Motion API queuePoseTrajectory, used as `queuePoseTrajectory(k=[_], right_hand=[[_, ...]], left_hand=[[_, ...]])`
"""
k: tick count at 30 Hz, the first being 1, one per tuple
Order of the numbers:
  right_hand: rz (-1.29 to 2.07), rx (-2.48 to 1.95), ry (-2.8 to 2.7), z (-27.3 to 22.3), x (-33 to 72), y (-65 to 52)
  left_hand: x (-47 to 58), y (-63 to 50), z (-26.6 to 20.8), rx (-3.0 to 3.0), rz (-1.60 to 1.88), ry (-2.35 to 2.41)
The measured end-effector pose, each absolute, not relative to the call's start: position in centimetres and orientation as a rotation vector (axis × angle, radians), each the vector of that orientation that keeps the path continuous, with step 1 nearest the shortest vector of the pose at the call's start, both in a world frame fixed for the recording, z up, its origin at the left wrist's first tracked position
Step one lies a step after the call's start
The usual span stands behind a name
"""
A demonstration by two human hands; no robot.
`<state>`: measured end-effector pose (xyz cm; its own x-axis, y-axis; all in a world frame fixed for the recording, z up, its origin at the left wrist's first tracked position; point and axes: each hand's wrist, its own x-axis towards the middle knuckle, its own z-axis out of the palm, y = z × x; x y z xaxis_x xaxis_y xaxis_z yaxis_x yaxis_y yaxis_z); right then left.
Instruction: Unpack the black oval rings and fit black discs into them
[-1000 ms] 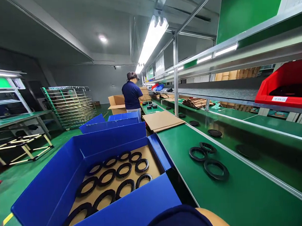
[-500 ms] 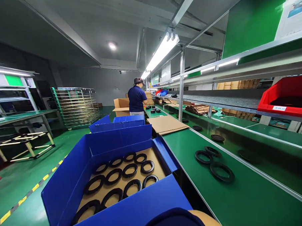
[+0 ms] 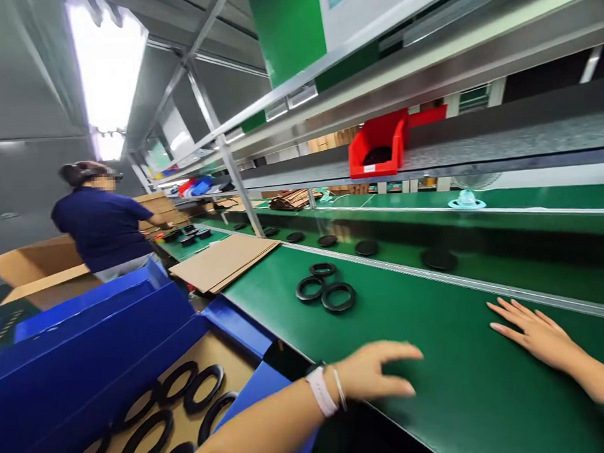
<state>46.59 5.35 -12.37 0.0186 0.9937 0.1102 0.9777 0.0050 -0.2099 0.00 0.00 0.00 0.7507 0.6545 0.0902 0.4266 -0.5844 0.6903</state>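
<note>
Head view: both hands empty with fingers spread, the left hand (image 3: 376, 373) hovering over the green table (image 3: 439, 394) edge, the right hand (image 3: 534, 333) flat on it, three black rings (image 3: 327, 289) lying ahead untouched, more rings (image 3: 189, 392) filling the blue box (image 3: 87, 343) on cardboard.

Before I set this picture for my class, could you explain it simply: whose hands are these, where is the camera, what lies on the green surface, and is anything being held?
The camera sits on a worker's head, looking forward and down, so both hands are that person's own. The left hand, with a white wristband, hovers open over the green bench. The right hand lies flat on it, fingers spread. Neither holds anything. Ahead of them lie three black rings, close together. To the left, a blue box holds more such rings on cardboard. Flat cardboard sheets lie further along, and a red bin sits on the shelf above. Another person works in the background.
</note>
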Motion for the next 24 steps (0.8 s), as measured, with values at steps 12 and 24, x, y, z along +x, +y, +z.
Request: queuePoseTrajectory(k=[12,24], right_hand=[[0.281,-1.953,-1.956,-5.9,42.2,2.9],[0.453,-1.816,-1.665,-5.0,45.0,2.4]], left_hand=[[-7.9,18.9,0.0,2.17,0.415,2.096],[7.3,10.4,-2.0,2.695,0.13,1.385]])
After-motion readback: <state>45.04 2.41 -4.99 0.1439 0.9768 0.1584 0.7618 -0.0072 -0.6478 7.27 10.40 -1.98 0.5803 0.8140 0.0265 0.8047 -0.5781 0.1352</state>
